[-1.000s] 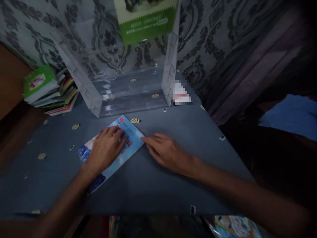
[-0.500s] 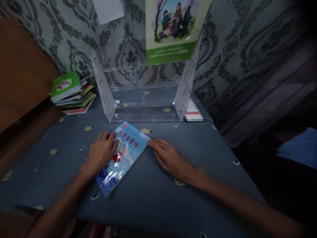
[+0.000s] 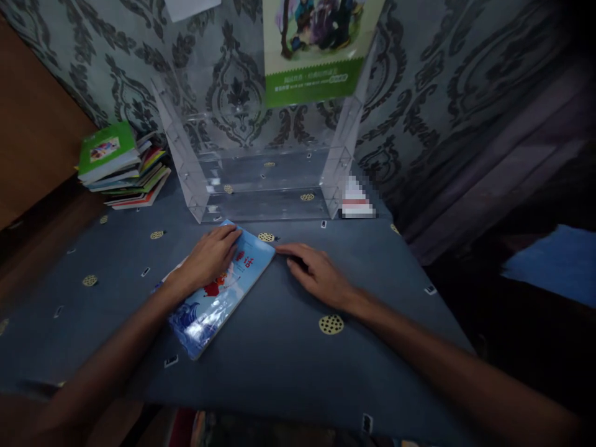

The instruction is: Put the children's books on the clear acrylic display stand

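A blue children's book (image 3: 242, 281) lies slantwise on the table, its cover showing red Chinese characters and a red figure above dark blue waves. My left hand (image 3: 210, 257) rests flat across the upper left of the cover, fingers stretched out, and hides part of the title. At the book's right corner is my right hand (image 3: 319, 273), its index finger extended to the edge and its thumb lower and apart. Behind the book stands a clear acrylic rack (image 3: 261, 214) with several tiers. A green-and-cream picture book (image 3: 311, 87) leans upright in its upper part.
Several books are stacked (image 3: 123, 164) at the table's back left. A blurred-out white item (image 3: 357, 202) sits right of the rack. Patterned wallpaper (image 3: 421, 93) covers the wall behind. The table's right edge slopes toward a dark area with a blue cloth-like thing (image 3: 554, 264).
My left hand has slid up and right over the cover, now covering most of the title. My right hand stays at the corner, its index finger straighter. The whole view has shifted slightly.
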Motion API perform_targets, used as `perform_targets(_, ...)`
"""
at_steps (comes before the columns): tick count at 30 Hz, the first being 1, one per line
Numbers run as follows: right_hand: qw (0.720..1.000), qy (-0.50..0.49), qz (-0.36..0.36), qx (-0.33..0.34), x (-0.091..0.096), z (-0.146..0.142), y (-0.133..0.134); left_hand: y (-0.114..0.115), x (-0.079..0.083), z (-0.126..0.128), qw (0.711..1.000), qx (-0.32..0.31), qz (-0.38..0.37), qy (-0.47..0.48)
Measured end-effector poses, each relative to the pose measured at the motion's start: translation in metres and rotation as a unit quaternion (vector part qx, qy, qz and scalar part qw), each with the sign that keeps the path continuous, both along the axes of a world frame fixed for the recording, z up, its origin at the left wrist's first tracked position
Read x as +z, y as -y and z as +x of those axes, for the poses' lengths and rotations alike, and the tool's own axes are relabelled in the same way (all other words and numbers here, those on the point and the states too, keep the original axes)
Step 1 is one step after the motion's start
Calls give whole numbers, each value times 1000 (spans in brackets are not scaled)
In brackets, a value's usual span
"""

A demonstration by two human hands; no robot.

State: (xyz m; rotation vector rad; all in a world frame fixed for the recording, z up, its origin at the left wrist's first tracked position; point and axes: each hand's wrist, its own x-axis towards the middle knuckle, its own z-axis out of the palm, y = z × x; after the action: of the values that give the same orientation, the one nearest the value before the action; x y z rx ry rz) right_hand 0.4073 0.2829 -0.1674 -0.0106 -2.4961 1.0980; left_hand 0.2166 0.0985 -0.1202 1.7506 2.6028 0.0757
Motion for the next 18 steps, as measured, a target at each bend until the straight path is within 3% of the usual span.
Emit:
perform_targets(4,1000,4,-13,2,2,1,-1,-9,-8,0,996,-71,37,42)
perform_targets(8,1000,-2,-21,5,0,2,0,-11,-13,17,986,-145,64,44)
perform_targets(18,998,15,-61,-16,5,4,3,-14,-16,33,986,-153,59,19)
